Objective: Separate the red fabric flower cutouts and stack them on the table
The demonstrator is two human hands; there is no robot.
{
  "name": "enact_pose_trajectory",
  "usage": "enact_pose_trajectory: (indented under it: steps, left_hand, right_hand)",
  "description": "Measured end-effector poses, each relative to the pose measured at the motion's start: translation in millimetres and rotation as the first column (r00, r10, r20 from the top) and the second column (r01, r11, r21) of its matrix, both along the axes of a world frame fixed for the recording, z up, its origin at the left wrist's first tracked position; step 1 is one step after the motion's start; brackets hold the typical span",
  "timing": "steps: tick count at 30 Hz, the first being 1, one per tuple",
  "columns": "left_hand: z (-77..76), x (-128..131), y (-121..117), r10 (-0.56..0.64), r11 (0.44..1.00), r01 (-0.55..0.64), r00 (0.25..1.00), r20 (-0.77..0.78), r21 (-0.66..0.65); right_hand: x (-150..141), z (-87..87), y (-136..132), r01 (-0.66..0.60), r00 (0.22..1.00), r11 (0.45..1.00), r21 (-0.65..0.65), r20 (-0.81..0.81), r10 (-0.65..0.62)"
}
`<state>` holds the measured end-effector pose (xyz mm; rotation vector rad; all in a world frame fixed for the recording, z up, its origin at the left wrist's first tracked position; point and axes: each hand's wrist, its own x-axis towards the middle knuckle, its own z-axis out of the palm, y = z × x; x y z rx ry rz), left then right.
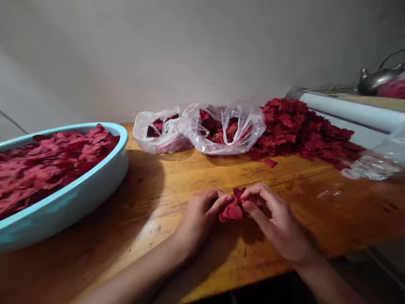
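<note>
Just above the wooden table, my left hand [202, 215] pinches a small bunch of red fabric flower petals [232, 212] between thumb and fingers. From the other side, my right hand [274, 213] has its thumb and fingertips closed on the same bunch. The petals look layered, with rounded, scalloped edges. My fingers partly hide them, so how many layers there are is not visible. Beyond my hands stands an open clear plastic bag [218, 147] with red petal pieces and some thin greenish strands in it.
A light-blue basin [123, 156] heaped with red petals stands on the left of the wooden table [177, 173]. A second plastic bag [148, 143] sits near the wall. At back right lie a red petal pile [287, 126], clear plastic wrap [376, 164] and a metal kettle [376, 80].
</note>
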<state>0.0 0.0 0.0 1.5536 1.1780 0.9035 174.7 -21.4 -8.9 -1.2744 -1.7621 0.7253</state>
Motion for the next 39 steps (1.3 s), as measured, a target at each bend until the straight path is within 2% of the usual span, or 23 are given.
enact_pose_trajectory:
  steps: [2, 5, 9, 11, 14, 16, 19, 21, 24, 26, 29, 33, 36, 39]
  left_hand:
    - [-3.9, 0, -1, -0.023, 0.999, 0.025, 0.999, 0.046, -0.041]
    - [-6.9, 1, -1, -0.041, 0.996, 0.048, 0.993, 0.107, -0.07]
    - [-4.3, 1, 1, -0.03, 0.999, 0.032, 0.993, 0.112, -0.022]
    - [-2.0, 1, 2, -0.061, 0.998, 0.061, 0.993, 0.098, 0.007]
    - [0.3, 0, 3, -0.095, 0.995, 0.095, 0.994, 0.06, 0.017]
    - [1.1, -1, 3, -0.055, 0.998, 0.054, 0.998, 0.037, 0.011]
    - [1.7, -2, 4, 0.024, 1.0, -0.024, 1.0, 0.019, 0.004]
    - [1.8, -2, 4, 0.045, 0.999, -0.045, 0.999, -0.018, -0.003]
    - [0.7, -2, 2, 0.023, 1.0, -0.023, 0.998, -0.052, -0.002]
    - [-0.9, -2, 0, 0.009, 1.0, -0.009, 0.999, -0.043, 0.014]
    - [-2.5, -2, 0, -0.011, 1.0, 0.011, 1.0, 0.019, 0.003]
    - [-2.2, 0, 1, -0.043, 0.998, 0.047, 0.991, 0.123, -0.032]
    - [-2.9, 1, 4, -0.007, 0.996, 0.025, 0.979, 0.201, -0.083]
    - [-5.7, 0, 6, 0.046, 0.991, -0.016, 0.973, 0.226, -0.132]
  right_hand:
    - [-5, 1.2, 1, -0.067, 0.997, 0.998, 0.004, 0.05, 0.066]
    - [-9, -0.3, 2, -0.094, 0.995, 0.995, -0.015, 0.032, 0.094]
    - [-6, -7.4, 5, 0.014, 0.992, 0.997, -0.071, -0.123, -0.023]
    - [-2, -10.0, 6, 0.063, 0.979, 0.992, -0.109, -0.184, -0.082]
    - [2, -10.6, 9, 0.114, 0.972, 0.985, -0.133, -0.192, -0.138]
    - [4, -9.5, 11, 0.164, 0.975, 0.983, -0.083, -0.138, -0.174]
    - [5, -6.9, 12, 0.253, 0.967, 0.963, 0.097, -0.059, -0.248]
    - [5, -4.2, 10, 0.244, 0.97, 0.955, 0.171, -0.045, -0.24]
    - [1, -1.0, 6, 0.053, 0.999, 0.993, 0.109, -0.001, -0.053]
    - [-2, -1.6, 3, -0.026, 1.0, 0.999, 0.048, 0.018, 0.026]
    - [-4, -6.6, 2, 0.014, 1.0, 1.0, -0.013, -0.028, -0.014]
    - [1, -12.5, 6, 0.094, 0.978, 0.99, -0.109, -0.177, -0.112]
    - [4, -12.4, 8, 0.178, 0.938, 0.976, -0.128, -0.277, -0.207]
    - [6, -10.4, 9, 0.173, 0.886, 0.973, -0.153, -0.407, -0.221]
